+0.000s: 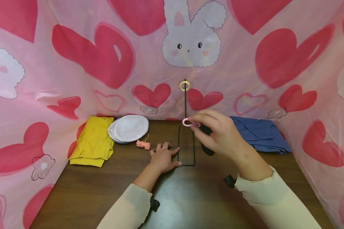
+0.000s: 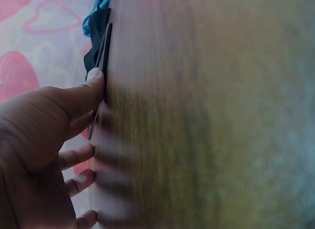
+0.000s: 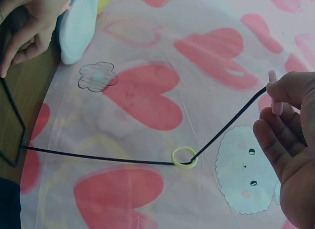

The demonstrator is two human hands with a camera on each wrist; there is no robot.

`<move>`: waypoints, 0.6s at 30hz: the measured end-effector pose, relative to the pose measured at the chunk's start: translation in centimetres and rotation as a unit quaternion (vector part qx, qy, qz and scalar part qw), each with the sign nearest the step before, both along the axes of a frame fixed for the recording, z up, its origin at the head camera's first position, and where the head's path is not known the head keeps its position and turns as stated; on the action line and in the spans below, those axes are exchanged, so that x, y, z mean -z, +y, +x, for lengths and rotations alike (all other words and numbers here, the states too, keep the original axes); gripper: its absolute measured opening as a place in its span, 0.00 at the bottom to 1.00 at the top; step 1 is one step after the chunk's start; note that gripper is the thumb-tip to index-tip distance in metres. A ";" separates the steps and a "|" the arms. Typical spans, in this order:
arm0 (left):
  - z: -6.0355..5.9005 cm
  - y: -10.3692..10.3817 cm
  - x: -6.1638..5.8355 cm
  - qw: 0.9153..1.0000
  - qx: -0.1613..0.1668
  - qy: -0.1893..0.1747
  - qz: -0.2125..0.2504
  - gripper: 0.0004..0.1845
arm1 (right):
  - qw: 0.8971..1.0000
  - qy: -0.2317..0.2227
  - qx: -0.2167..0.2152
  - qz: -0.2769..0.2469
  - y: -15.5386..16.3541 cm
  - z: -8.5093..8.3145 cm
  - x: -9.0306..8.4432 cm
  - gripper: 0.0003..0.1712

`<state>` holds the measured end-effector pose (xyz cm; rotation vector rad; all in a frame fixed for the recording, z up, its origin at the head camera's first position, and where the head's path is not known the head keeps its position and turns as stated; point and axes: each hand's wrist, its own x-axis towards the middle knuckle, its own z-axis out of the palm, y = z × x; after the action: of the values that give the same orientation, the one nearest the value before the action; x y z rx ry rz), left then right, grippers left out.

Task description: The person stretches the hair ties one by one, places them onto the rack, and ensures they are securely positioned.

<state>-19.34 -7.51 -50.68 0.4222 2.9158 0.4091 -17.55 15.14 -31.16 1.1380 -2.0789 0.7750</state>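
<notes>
Left hand: fingers spread flat, pressing the wire stand's base onto the table.
Right hand: raised, pinching a pink ring.

pink heart-print cloth walls, brown table

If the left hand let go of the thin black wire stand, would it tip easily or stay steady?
The wire stand looks light: one thin rod above a flat wire base. With the yellow ring high on the rod, it probably tips easily. The left hand presses on the base while the right hand holds a pink ring, suggesting it needs steadying.
</notes>
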 end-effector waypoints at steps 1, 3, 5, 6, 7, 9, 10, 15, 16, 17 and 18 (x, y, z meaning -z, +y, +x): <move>0.0 0.0 0.0 1.000 0.000 0.000 0.000 0.39 | 1.000 -0.003 -0.001 -0.004 -0.1 -0.1 0.0 0.16; 0.0 0.0 0.0 1.000 -0.001 -0.002 -0.002 0.39 | 1.000 -0.008 -0.003 -0.011 -0.1 -0.4 0.0 0.15; 0.0 0.1 0.0 1.000 -0.001 -0.002 -0.003 0.39 | 1.000 -0.011 -0.005 -0.017 -0.1 -0.7 0.1 0.15; 0.0 0.1 0.0 1.000 0.000 -0.002 -0.004 0.39 | 1.000 -0.011 -0.004 -0.018 -0.1 -0.8 0.1 0.15; 0.0 0.0 -0.1 1.000 0.000 -0.003 -0.005 0.39 | 1.000 -0.011 -0.003 -0.019 -0.1 -1.0 0.2 0.15; 0.0 0.0 0.0 1.000 0.000 -0.005 -0.008 0.39 | 1.000 -0.012 0.001 -0.020 0.0 -1.3 0.3 0.14; 0.0 0.0 -0.1 1.000 0.001 -0.004 -0.007 0.40 | 1.000 -0.012 0.001 -0.022 0.0 -1.5 0.4 0.14; 0.0 0.1 0.0 1.000 0.000 -0.002 -0.008 0.40 | 1.000 -0.016 0.003 -0.026 -0.1 -2.5 0.8 0.14; 0.0 0.1 0.0 1.000 0.000 -0.002 -0.009 0.40 | 0.999 -0.018 0.003 -0.027 -0.2 -2.6 0.9 0.15; 0.0 0.1 0.0 1.000 0.000 -0.002 -0.010 0.40 | 0.999 -0.020 0.004 -0.026 -0.2 -2.8 1.0 0.15; 0.0 0.1 0.1 1.000 -0.001 -0.002 -0.010 0.40 | 0.999 -0.020 0.006 -0.026 -0.3 -3.0 1.1 0.15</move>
<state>-19.34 -7.42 -50.75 0.4162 2.9146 0.3798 -20.56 14.88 -32.30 1.0895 -2.0842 0.8486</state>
